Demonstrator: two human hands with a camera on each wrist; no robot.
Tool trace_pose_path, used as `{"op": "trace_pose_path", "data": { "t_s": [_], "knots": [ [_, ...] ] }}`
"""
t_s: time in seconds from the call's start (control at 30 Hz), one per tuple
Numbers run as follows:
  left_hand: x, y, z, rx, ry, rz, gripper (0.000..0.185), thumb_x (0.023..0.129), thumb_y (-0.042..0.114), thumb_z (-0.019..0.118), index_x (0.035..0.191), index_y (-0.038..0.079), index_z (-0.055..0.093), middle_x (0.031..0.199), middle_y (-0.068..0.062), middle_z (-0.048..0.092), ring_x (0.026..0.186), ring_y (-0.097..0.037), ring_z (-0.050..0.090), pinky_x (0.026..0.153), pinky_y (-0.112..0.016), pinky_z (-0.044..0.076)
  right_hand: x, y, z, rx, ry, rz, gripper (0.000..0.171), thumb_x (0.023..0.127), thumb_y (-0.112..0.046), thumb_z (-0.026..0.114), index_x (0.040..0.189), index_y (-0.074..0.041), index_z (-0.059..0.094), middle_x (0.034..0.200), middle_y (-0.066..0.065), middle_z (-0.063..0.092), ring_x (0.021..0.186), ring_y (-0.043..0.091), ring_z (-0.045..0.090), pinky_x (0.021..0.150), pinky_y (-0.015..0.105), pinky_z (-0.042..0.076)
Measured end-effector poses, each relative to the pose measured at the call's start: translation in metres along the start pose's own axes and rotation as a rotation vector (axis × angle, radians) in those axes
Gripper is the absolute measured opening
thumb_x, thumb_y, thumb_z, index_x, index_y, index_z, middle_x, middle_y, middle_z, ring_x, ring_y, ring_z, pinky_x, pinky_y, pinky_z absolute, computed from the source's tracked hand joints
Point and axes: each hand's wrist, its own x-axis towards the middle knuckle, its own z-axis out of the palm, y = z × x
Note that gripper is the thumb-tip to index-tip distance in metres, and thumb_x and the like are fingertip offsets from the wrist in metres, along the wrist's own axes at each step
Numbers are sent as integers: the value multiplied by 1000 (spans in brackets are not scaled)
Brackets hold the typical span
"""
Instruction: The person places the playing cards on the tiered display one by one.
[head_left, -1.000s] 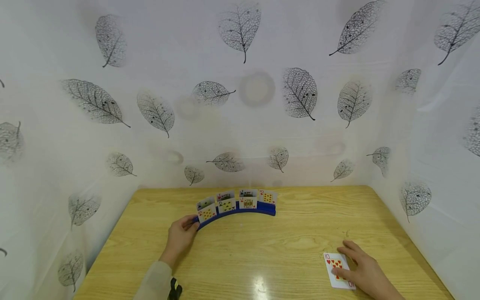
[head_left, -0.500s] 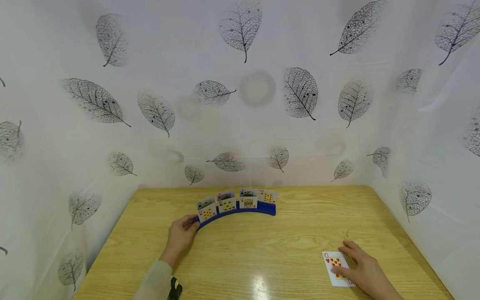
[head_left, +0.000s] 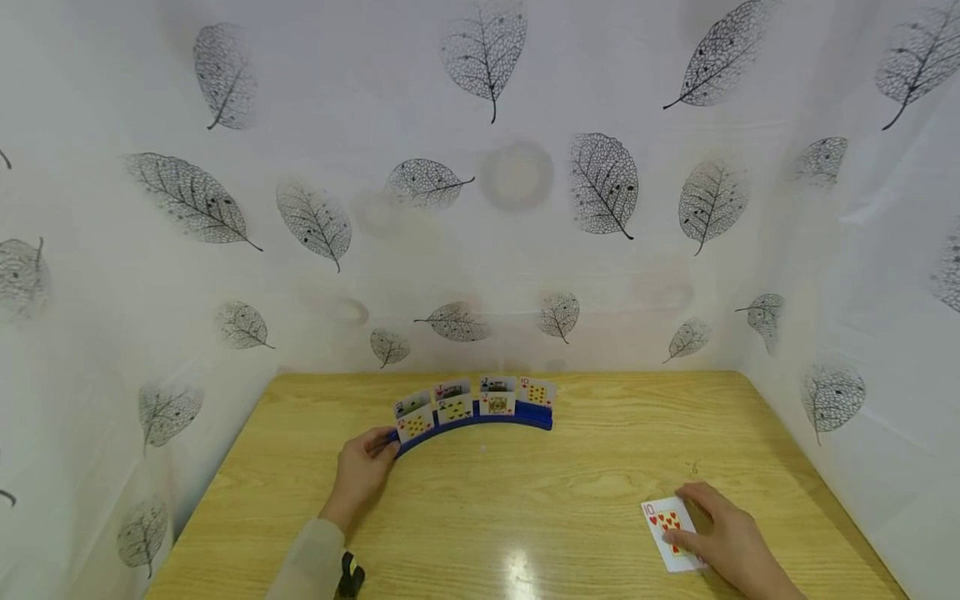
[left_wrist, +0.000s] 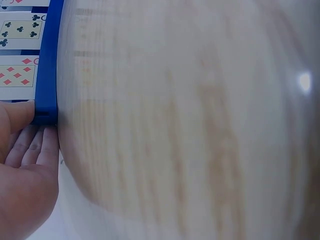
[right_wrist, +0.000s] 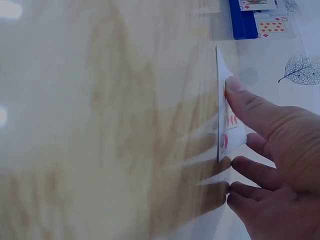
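Observation:
A curved blue playing card holder [head_left: 534, 418] stands at the back of the table. My left hand [head_left: 363, 468] grips its left end, the thumb on the near side and the fingers curled beneath, as the left wrist view shows. Cards stand in the holder in overlapping rows, among them a ten of diamonds [head_left: 537, 392] at its right end. On the right, my right hand [head_left: 731, 537] holds a ten of hearts [head_left: 663, 518], its thumb on the printed face and a finger at the far edge. In the right wrist view, this card [right_wrist: 223, 107] appears nearly edge-on, close to the tabletop.
The wooden table [head_left: 525, 500] reaches back to a white leaf-patterned curtain [head_left: 517, 267], which also hangs along both sides. A small black object [head_left: 350, 577] lies by my left sleeve [head_left: 307, 558].
The ten of hearts has shifted slightly left and away from me under my right thumb. My left hand stays on the card holder without visible movement.

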Motion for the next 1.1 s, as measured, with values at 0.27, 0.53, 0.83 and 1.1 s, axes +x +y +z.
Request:
{"op": "trace_pose_path", "data": {
  "t_s": [0.27, 0.53, 0.83, 1.1],
  "knots": [
    [1, -1, -1, 4, 9, 14, 30, 99, -2, 68, 128, -8, 69, 125, -29, 72, 117, -42, 71, 96, -36, 64, -1, -8, 3, 15, 79, -47, 63, 80, -24, 92, 131, 1, 67, 122, 18, 74, 117, 39, 68, 98, 52, 58],
    [0, 0, -1, -3, -1, 3, 33, 98, -1, 69, 131, -7, 68, 126, -28, 72, 118, -40, 71, 97, -35, 63, -1, -14, 1, 104, 117, -55, 42, 86, 3, 81, 127, -2, 69, 101, 2, 73, 85, 1, 62, 68, 21, 57],
    [-2, 2, -1, 7, 1, 12, 31, 99, -1, 69, 129, -7, 69, 126, -28, 72, 118, -40, 71, 97, -38, 63, 7, -29, -11, 264, 53, -52, 30, 94, -4, 77, 122, 2, 73, 98, 3, 75, 83, -4, 63, 71, 21, 60],
    [0, 1, -1, -4, 5, 7, 31, 99, -1, 69, 130, -6, 69, 125, -27, 72, 117, -39, 71, 96, -34, 63, 13, -40, -13, 302, 48, -98, 25, 96, -7, 75, 120, 2, 73, 104, 5, 76, 87, -3, 66, 74, 19, 60]
  ]
}}
